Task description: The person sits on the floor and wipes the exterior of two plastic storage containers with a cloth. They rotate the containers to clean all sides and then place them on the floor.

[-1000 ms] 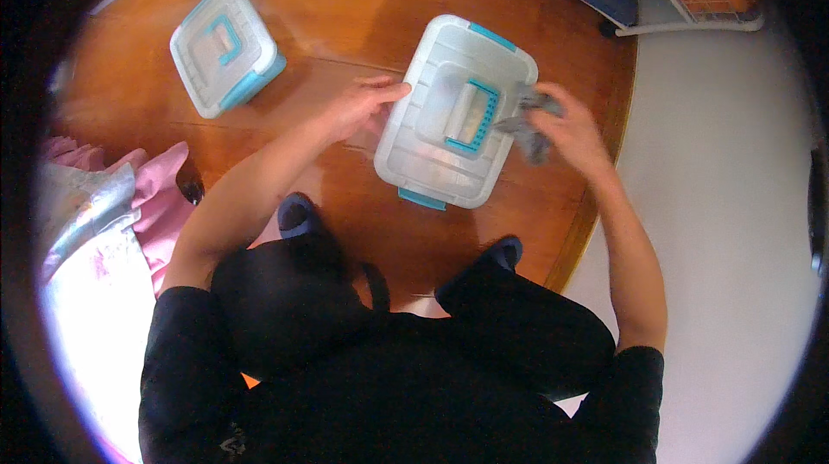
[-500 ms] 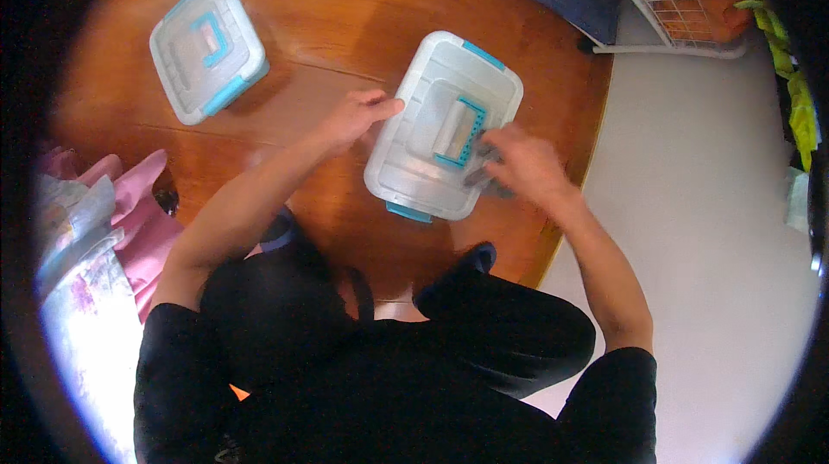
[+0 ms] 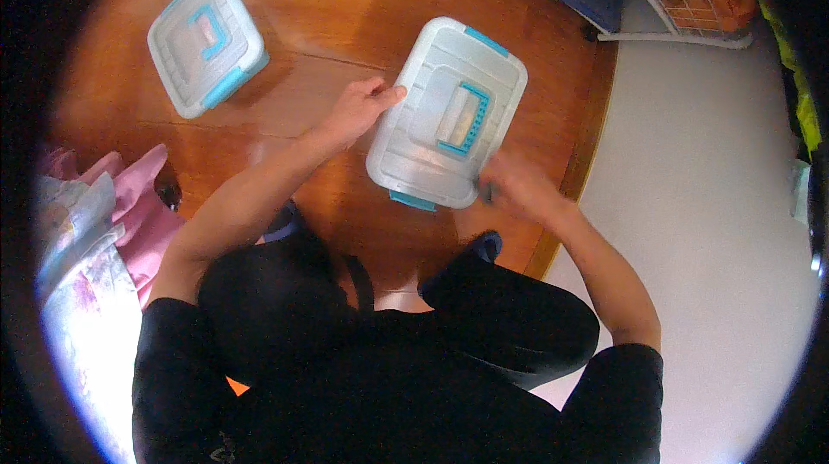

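Observation:
A translucent storage box [image 3: 410,149] with a whitish lid and a turquoise handle [image 3: 477,123] stands slightly turned on the floor in front of me. My left hand [image 3: 361,108] grips its left edge, the thumb resting on the lid's rim. Close to the box's lower right edge is my right hand [image 3: 522,187], smeared by motion, with its fingers curled. A small grey, cloth-like thing [image 3: 487,193] shows at those fingers, mostly hidden and blurred. The lid lies on the box, and its turquoise clip [image 3: 413,201] on the near side sticks outward.
A second box of the same kind [image 3: 186,54] stands at the far left of the wooden floor [image 3: 302,15]. Pink cloth [image 3: 142,187] hangs at the left. A white wire rack [image 3: 682,38] stands at the far right, beside the pale wall [image 3: 682,187].
My right hand has moved from beside the handle down toward the lower right edge of the box, with the grey thing. My left hand keeps its hold on the left edge.

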`<move>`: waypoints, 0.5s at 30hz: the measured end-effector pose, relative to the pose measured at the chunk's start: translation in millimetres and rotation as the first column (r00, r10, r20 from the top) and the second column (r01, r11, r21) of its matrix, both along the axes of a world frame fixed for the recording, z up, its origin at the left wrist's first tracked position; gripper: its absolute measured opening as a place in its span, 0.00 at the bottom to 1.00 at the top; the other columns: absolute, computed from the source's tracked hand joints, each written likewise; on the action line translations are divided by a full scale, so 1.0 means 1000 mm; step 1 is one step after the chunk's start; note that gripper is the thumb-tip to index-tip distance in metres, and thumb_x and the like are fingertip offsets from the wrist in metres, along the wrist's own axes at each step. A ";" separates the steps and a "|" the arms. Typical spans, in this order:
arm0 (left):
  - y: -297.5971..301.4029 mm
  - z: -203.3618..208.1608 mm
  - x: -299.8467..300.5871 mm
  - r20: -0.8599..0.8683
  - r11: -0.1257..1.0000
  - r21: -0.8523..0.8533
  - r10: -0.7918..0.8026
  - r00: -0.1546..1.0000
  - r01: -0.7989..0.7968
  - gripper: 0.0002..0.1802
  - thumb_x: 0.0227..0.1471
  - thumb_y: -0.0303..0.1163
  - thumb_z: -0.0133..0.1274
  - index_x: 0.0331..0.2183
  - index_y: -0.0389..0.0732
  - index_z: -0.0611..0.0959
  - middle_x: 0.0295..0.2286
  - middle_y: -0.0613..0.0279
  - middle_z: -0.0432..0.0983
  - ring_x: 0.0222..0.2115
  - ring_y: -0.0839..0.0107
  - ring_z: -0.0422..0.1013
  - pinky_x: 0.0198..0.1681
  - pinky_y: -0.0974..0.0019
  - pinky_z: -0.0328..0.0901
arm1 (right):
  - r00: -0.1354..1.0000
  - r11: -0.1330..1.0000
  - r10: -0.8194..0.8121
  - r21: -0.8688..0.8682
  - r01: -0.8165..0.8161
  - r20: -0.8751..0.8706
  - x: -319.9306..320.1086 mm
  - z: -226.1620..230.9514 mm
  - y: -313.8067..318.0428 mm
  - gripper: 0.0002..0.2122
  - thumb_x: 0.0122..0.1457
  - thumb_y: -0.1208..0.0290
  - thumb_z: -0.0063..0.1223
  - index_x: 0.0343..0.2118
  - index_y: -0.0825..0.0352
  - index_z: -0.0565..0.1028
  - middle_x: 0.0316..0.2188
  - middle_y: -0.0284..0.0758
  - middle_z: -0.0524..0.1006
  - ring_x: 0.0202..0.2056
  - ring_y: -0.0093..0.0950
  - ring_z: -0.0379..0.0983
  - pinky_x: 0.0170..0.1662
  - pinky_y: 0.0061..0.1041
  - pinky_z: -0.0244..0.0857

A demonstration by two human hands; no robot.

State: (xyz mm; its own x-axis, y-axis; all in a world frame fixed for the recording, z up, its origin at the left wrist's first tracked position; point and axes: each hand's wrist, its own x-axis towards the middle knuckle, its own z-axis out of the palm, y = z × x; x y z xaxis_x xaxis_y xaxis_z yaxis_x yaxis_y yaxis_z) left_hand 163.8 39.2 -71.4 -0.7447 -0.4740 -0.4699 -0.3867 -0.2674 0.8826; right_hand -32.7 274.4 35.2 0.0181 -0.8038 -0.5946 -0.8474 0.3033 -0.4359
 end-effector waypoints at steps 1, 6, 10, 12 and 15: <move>0.000 -0.003 -0.001 0.002 1.000 0.003 0.007 1.000 -0.007 0.25 0.55 0.52 0.56 0.35 0.35 0.81 0.27 0.61 0.76 0.27 0.70 0.70 0.28 0.65 0.65 | 0.997 0.998 -0.030 0.055 0.026 0.066 0.003 0.011 0.009 0.12 0.47 0.77 0.58 0.37 0.61 0.76 0.39 0.39 0.74 0.44 0.40 0.71 0.47 0.37 0.69; 0.000 -0.008 -0.003 0.082 0.988 0.147 0.041 0.996 -0.053 0.38 0.53 0.50 0.59 0.50 0.23 0.73 0.41 0.45 0.75 0.42 0.62 0.70 0.44 0.62 0.66 | 0.875 0.828 -0.484 0.330 0.453 0.015 -0.020 0.050 0.007 0.16 0.54 0.67 0.50 0.46 0.64 0.75 0.39 0.45 0.78 0.40 0.42 0.75 0.46 0.36 0.69; -0.006 0.007 -0.012 0.065 0.996 0.084 0.030 0.997 -0.035 0.39 0.53 0.51 0.58 0.50 0.23 0.73 0.40 0.45 0.74 0.41 0.62 0.70 0.43 0.63 0.67 | 0.906 0.904 -0.419 0.059 0.423 -0.060 -0.047 0.044 -0.017 0.19 0.53 0.67 0.51 0.49 0.65 0.74 0.42 0.46 0.78 0.42 0.39 0.76 0.46 0.33 0.69; -0.006 0.016 -0.023 0.030 0.999 0.019 0.045 0.999 -0.046 0.36 0.54 0.51 0.57 0.48 0.25 0.75 0.39 0.47 0.75 0.40 0.64 0.71 0.41 0.63 0.67 | 0.895 0.894 -0.445 -0.050 0.445 0.028 -0.048 0.035 -0.032 0.20 0.53 0.66 0.52 0.50 0.65 0.74 0.43 0.46 0.78 0.43 0.38 0.76 0.47 0.33 0.69; -0.018 0.022 -0.041 0.027 0.986 0.040 -0.164 0.986 0.163 0.27 0.55 0.51 0.56 0.38 0.33 0.80 0.30 0.56 0.75 0.30 0.70 0.71 0.27 0.65 0.65 | 0.871 0.844 -0.444 -0.226 0.486 0.212 -0.031 0.019 -0.061 0.21 0.54 0.63 0.54 0.51 0.65 0.74 0.47 0.45 0.75 0.46 0.37 0.74 0.50 0.33 0.67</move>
State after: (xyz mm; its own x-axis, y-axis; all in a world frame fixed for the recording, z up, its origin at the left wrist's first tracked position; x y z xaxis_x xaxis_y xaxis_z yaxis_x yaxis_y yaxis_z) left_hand 122.5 21.2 -49.6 -0.7958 -0.3281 -0.5090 -0.4548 -0.2313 0.8601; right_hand -63.9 213.6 54.1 -0.3279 -0.8651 -0.3796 -0.5560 0.5016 -0.6628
